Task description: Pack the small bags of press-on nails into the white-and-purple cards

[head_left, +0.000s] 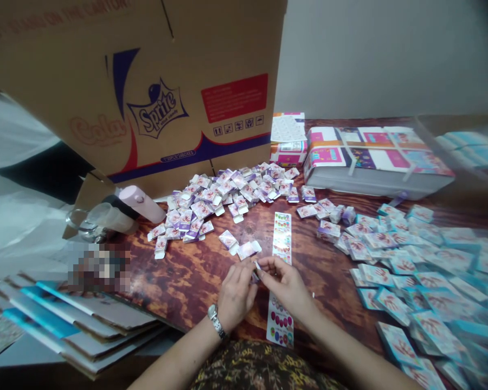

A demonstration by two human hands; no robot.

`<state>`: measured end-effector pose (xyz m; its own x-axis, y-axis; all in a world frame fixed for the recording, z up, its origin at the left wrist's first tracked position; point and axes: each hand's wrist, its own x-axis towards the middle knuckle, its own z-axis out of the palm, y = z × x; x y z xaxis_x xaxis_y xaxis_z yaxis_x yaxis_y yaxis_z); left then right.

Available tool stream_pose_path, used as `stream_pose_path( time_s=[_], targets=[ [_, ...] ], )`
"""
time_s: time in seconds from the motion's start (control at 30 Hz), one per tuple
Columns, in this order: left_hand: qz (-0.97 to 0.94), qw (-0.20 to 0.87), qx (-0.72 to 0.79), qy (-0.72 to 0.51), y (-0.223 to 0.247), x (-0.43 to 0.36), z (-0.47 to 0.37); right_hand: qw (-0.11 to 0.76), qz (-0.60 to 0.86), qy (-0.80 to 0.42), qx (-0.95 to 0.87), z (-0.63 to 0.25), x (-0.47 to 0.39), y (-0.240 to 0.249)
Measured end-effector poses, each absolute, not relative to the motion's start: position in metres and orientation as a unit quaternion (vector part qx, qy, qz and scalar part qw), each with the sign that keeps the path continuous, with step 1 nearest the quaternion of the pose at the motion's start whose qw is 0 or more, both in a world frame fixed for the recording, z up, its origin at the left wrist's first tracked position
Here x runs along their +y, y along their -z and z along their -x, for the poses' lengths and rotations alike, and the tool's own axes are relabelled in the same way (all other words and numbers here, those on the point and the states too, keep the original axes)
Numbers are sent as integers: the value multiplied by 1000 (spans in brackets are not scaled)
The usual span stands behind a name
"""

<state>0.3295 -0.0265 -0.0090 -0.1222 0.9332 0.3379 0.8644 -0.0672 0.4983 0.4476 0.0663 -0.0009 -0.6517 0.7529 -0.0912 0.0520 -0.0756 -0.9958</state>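
Observation:
My left hand (236, 288), with a watch (214, 315) on the wrist, has its fingers curled round a small purple-and-white carton (255, 277), mostly hidden by them. Fingertips of my right hand (282, 283) pinch at the same carton's white end. Under the right hand runs a long strip of colourful round stickers (282, 230), lying on the table. Just beyond the fingers, a loose small carton (249, 249) and another (228, 240) lie on the wood. A heap of similar purple-and-white cartons (228, 189) spreads behind them.
A large cardboard box (179, 70) stands at the back left, beside a pink bottle (140, 201). Many blue-and-white small cartons (427, 281) cover the table's right side. A taped package (374, 157) sits behind them. Flattened cardboard (77, 319) is stacked at the left edge.

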Motion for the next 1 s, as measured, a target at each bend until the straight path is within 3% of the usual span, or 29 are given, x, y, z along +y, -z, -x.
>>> stream_pose_path(
  time_s=[0.27,0.57,1.0],
  targets=[
    [-625,63,707,-325,16,-30,-334,265,364,-612,-651,-446,62,2],
    [-634,-6,717,-290,17,-25,-335,293,324,-459,-774,-451,48,-8],
    [-650,74,698,-293,19,-7,-346,268,328,-538,-729,-465,64,9]
  ],
)
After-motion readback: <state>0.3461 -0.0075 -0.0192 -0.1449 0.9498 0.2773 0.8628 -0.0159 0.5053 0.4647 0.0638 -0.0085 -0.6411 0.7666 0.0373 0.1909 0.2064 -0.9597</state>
